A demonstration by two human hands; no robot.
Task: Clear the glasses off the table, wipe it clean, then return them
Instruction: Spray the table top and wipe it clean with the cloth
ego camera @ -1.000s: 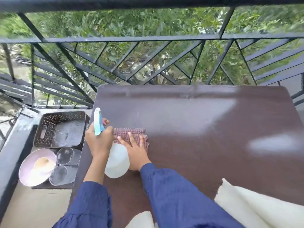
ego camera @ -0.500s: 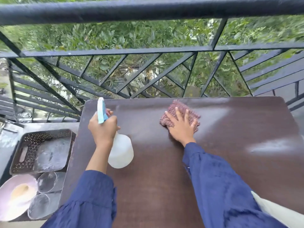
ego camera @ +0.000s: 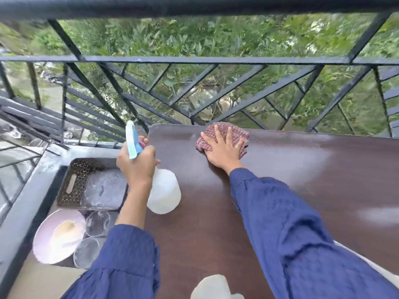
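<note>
Head view, right hand (ego camera: 223, 147) flat — pressing cloth (ego camera: 238, 131), left hand (ego camera: 136, 164) gripping spray bottle (ego camera: 163, 192)

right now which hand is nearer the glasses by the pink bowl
Left. The left hand, gripping the spray bottle, is beyond the glasses; the right hand presses the checked cloth at the table's far edge.

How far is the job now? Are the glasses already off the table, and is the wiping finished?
Done: the two glasses stand off the table, to its left by the tray. In hand: the right hand presses the cloth flat near the far edge, and the left hand grips the spray bottle. Left: wiping the rest, then returning the glasses.
</note>
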